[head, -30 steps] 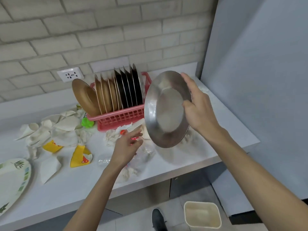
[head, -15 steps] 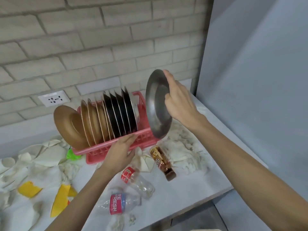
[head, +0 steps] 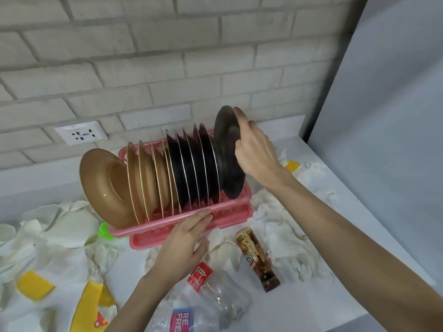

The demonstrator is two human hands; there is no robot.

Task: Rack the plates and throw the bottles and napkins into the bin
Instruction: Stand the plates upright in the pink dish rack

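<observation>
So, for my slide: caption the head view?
Right hand holds a steel plate in the pink rack; left hand rests on its rim.

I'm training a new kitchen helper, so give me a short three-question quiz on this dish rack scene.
1. True or false: the right hand grips the round grey metal plate at the right end of the pink plastic dish rack.
2. The left hand rests on: A) the rack's front rim; B) a clear bottle; C) a yellow wrapper.
3. Fill in: the brown plastic bottle lies on the white counter ____ the rack.
Key: 1 true; 2 A; 3 in front of.
</observation>
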